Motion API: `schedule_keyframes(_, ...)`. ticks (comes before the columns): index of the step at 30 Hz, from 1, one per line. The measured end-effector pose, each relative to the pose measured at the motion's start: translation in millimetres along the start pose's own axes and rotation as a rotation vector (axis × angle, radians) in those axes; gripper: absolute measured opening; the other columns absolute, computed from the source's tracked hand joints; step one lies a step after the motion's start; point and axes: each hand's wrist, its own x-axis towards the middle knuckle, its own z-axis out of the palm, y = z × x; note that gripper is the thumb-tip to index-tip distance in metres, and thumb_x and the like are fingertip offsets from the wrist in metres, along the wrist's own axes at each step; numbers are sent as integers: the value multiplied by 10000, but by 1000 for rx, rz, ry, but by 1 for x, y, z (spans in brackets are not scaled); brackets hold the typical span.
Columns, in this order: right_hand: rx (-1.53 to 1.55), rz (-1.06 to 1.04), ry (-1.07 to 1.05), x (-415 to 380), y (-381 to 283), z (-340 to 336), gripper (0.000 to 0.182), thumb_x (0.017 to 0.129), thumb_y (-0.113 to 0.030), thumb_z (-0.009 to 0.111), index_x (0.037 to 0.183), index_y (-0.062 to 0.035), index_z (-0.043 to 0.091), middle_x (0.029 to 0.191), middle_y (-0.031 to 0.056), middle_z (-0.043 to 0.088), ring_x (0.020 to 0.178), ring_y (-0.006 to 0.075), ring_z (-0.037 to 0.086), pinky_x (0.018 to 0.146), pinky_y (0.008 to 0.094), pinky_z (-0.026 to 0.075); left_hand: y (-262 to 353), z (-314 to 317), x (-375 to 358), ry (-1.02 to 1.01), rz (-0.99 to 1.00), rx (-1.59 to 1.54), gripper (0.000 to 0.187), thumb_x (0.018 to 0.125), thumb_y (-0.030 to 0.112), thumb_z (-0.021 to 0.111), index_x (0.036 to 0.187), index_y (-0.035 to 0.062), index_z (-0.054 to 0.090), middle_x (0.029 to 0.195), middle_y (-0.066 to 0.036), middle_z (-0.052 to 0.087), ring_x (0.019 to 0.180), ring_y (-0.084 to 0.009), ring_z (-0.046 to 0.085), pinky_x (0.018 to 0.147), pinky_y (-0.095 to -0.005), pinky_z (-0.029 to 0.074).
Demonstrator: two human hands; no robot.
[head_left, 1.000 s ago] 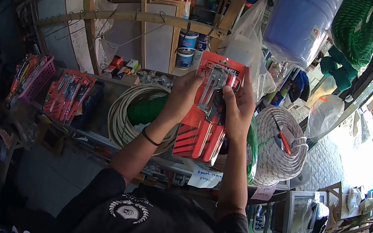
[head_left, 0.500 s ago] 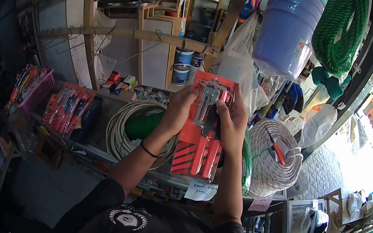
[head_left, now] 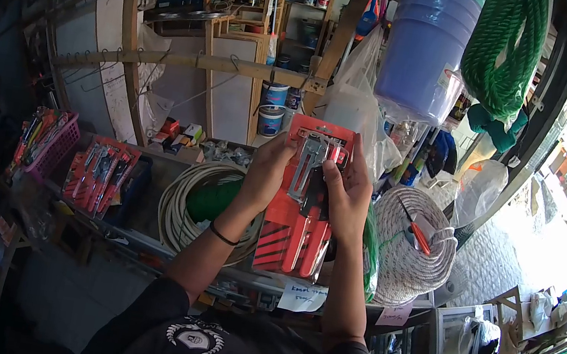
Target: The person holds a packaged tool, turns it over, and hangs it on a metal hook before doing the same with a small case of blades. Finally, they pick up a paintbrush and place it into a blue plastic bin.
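A packaged red-handled hand tool (head_left: pixel 299 235) with a slotted silver metal part stands upright on its red card in plastic wrap, held up before my chest. My left hand (head_left: pixel 267 174) is closed on the pack's left edge. On the other side my right hand (head_left: pixel 348 198) grips the right edge, its thumb lying over the front near the metal part. The exact kind of tool is hard to make out. Behind and below the pack are a coil of pale cable (head_left: pixel 179 205) and a roll of white rope (head_left: pixel 409 249) with a red-handled screwdriver (head_left: pixel 420 237) lying on it.
More red carded tools (head_left: pixel 99 177) and a pink basket (head_left: pixel 54 147) sit on the counter at left. Wrapped purple buckets (head_left: pixel 421 58) and green rope (head_left: pixel 503 56) hang at upper right. A wooden rail with hooks (head_left: pixel 198 62) crosses ahead. A handwritten label (head_left: pixel 303 297) hangs from the counter edge.
The pack and both hands sit slightly lower and further left in view. The view itself has shifted a little. Both hands keep the same grip.
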Motion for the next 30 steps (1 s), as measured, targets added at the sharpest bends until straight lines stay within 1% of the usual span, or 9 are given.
schedule_keyframes(4,-1,56,-9,6,-3,0,786,1028,-118,649,1593,145,170,1252,151,667,1080,134,635,934,267,515,-1,-4,8,-1,-1,50,331,1056,194,477,1246,-3,663,1135,-50,707,1033,-116,641,931,-290,488)
schedule_keyframes(7,-19,39,-3,8,0,-1,780,1027,-130,653,1585,153,187,1228,151,675,1060,128,636,916,263,519,-13,-13,15,20,-79,72,330,1055,203,488,1231,-12,667,1124,-54,711,1020,-120,653,923,-285,493)
schedule_keyframes(16,-52,143,-25,5,-9,-7,768,1035,-162,647,1586,144,208,1212,141,679,1051,113,629,914,259,513,-10,-12,13,-50,-156,-201,241,1042,171,494,1129,35,673,1031,-38,698,935,-106,654,841,-269,510)
schedule_keyframes(19,-28,128,-33,5,-14,-4,741,1041,-172,638,1596,112,237,1210,128,683,1063,107,622,930,260,505,-16,-13,16,-33,-116,-171,283,1033,144,493,1229,13,650,1107,-62,695,955,-99,649,855,-267,515)
schedule_keyframes(21,-75,99,-45,6,-12,-5,716,1040,-169,640,1594,96,271,1206,120,686,1074,108,617,942,262,501,-14,4,15,127,6,-122,330,1025,118,486,1300,1,625,1180,-79,686,998,-94,648,889,-262,512)
schedule_keyframes(23,-98,103,-62,6,-12,-6,688,1037,-161,642,1585,88,310,1209,116,687,1085,111,616,954,268,500,-4,12,13,158,94,-52,368,1020,78,462,1347,-15,603,1244,-90,666,1060,-100,639,946,-268,500)
schedule_keyframes(25,-99,137,-82,6,-15,-7,655,1033,-149,645,1569,88,352,1220,117,685,1094,116,618,966,277,501,5,11,11,57,149,38,390,1020,22,420,1370,-33,583,1299,-94,635,1141,-115,622,1026,-285,477)
schedule_keyframes(28,-45,109,-94,8,-12,-8,597,1015,-131,663,1520,88,432,1232,123,683,1110,129,625,990,293,498,-4,-3,19,-89,74,22,423,993,43,427,1372,-26,600,1309,-87,666,1135,-105,645,956,-247,505)
schedule_keyframes(30,-75,113,-141,11,-18,-8,567,1001,-124,676,1486,84,469,1244,127,681,1122,135,629,998,298,497,-1,-3,19,-87,60,35,432,977,31,407,1352,-37,611,1289,-91,675,1122,-110,652,951,-251,511)
